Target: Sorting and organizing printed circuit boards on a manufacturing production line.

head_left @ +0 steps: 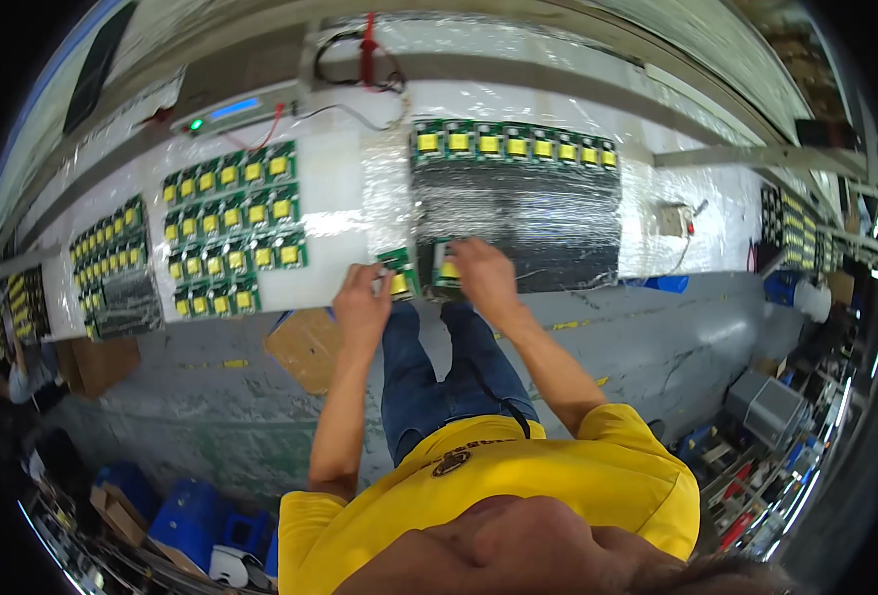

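Observation:
My left hand is at the bench's near edge, its fingers closed on the left side of a green circuit board with a yellow transformer block. Just right of it, my right hand reaches over a second circuit board, fingers bent down onto its right side. That board lies at the near left corner of a black mat under shiny wrap. My fingers partly cover both boards. Along the mat's far edge stands a row of similar boards.
Several rows of boards lie to the left on the white bench top. Behind them is a grey instrument with a lit display and red and black leads. A white box with a red switch sits right of the mat. Cardboard lies below the bench.

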